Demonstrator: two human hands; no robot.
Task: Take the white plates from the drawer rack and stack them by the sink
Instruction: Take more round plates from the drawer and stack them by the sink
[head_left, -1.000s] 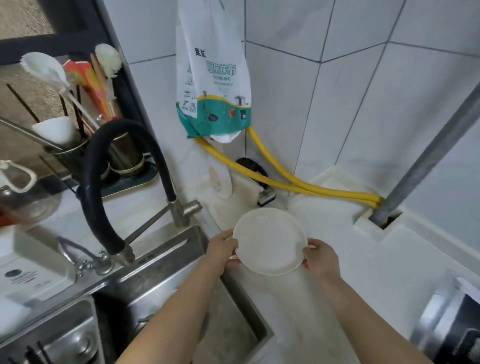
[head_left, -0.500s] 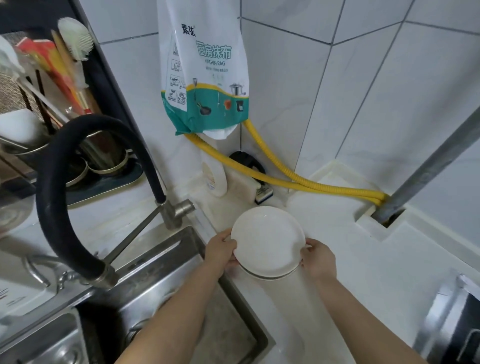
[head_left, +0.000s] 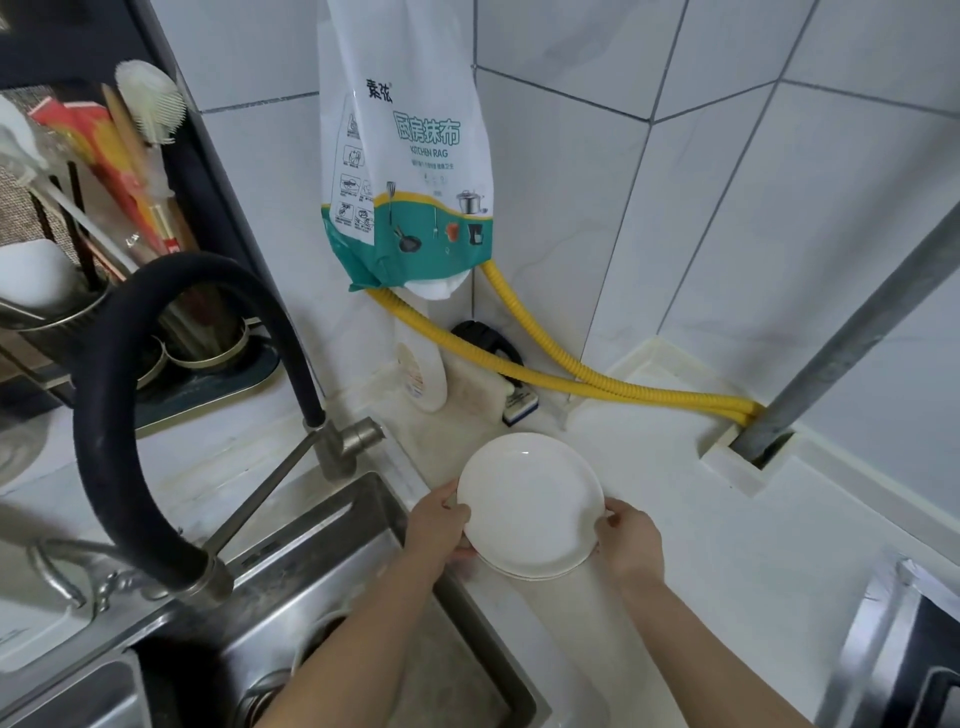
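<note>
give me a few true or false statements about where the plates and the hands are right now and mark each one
1. Both hands hold the white plates, left hand on one edge and right hand on the other. True.
2. The plates are down inside the sink. False: they are over the white counter just right of it.
3. A yellow hose runs along the wall behind the plates. True.
4. Only one plate is there. False: a second rim shows under the top plate.
</note>
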